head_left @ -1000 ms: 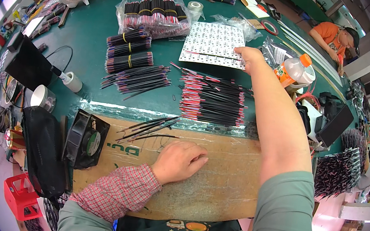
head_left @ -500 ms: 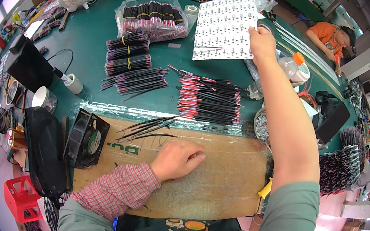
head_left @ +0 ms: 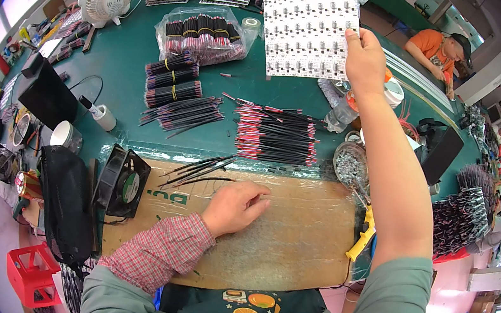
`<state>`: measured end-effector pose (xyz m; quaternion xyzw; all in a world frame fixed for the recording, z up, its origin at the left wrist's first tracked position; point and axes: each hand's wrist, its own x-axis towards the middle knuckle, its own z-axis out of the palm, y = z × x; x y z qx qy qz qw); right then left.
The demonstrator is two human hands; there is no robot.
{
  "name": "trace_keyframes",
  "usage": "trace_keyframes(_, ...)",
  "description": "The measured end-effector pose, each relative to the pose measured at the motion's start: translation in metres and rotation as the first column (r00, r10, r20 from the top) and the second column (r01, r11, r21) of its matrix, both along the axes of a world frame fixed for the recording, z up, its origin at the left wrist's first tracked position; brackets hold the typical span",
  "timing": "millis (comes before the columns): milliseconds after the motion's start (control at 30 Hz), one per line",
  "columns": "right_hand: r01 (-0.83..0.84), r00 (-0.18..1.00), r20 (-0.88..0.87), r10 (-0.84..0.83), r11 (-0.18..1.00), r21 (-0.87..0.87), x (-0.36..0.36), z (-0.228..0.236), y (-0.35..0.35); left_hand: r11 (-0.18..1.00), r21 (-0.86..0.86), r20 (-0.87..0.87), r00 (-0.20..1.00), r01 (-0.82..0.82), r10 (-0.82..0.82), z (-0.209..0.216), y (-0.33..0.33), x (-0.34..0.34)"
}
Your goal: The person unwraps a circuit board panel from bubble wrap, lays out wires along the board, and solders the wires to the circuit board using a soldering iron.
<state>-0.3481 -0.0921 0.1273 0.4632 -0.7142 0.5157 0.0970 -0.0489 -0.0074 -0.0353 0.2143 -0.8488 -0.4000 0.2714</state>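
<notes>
Panel sheet point(head_left: 307, 27): thin, stiff, matt white board with small dark parts. Cardboard mat point(head_left: 265, 235): brown, taped over, glossy film. Desk point(head_left: 116, 67): matt green covering. Wire bundle point(head_left: 276, 136): smooth black and red plastic insulation. Bag point(head_left: 207, 32): clear, shiny plastic.

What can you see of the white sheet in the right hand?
The sheet is a white rectangular panel printed with a regular grid of small dark marks, thin and stiff-looking, possibly a panel of small circuit boards. It is held up in the air above the green table, tilted, its face toward the camera. Only the right hand touches it, pinching the lower right corner. Its top edge runs out of view.
</notes>
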Motion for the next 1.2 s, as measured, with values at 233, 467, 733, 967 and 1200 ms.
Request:
trace_keyframes(233,-0.202,0.964,0.158,0.212,0.977,-0.073,0.006,0.041,0.066,0.976,-0.185,-0.284,0.957,-0.114,0.058,0.021,-0.005,0.007)
trace_keyframes(467,-0.403,0.901,0.313,0.301,0.849,0.343,0.022,0.054,0.157,0.925,-0.049,-0.518,0.802,-0.376,0.298,0.094,-0.044,0.012)
trace_keyframes(733,-0.495,0.869,0.347,0.354,0.654,0.572,0.028,0.056,0.206,0.958,0.285,-0.325,0.944,0.036,0.062,0.15,-0.083,-0.029)
trace_keyframes(967,-0.452,0.884,0.277,0.376,0.542,0.708,0.027,0.06,0.226,0.79,0.577,-0.298,0.954,0.207,-0.032,0.131,-0.095,-0.063)
trace_keyframes(1200,-0.694,0.719,0.453,0.527,0.524,0.493,0.024,0.051,0.23,0.805,0.591,-0.189,0.978,0.045,0.084,0.099,-0.119,-0.084)
